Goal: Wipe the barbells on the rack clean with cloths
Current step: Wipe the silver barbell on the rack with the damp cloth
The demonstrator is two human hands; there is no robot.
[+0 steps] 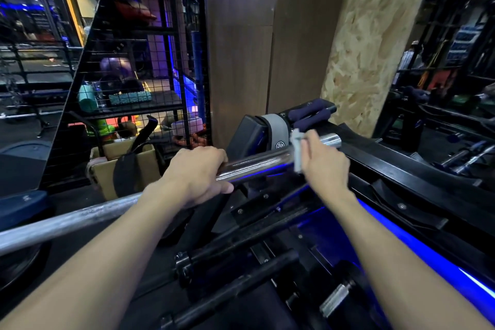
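Two hands on one barbell [257, 162]. Left hand [199, 174] fingers curl over the bar, tips hidden behind it. Right hand [322, 162] pinches a blurred pale cloth [297, 150] against the sleeve near its end. Bar's left end cut off; black rack [401, 169] under it dim.

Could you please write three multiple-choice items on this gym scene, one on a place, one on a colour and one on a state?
1. Where is the cloth?
A. on the floor
B. against the barbell near its end
C. in the cardboard box

2. What colour is the light strip along the rack?
A. blue
B. red
C. green

3. What is the left hand doing?
A. hanging free
B. holding a cloth
C. gripping the barbell

Answers: 1 B, the right hand holds the cloth at the bar's sleeve; 2 A, the strip glows blue; 3 C, its fingers curl round the bar.
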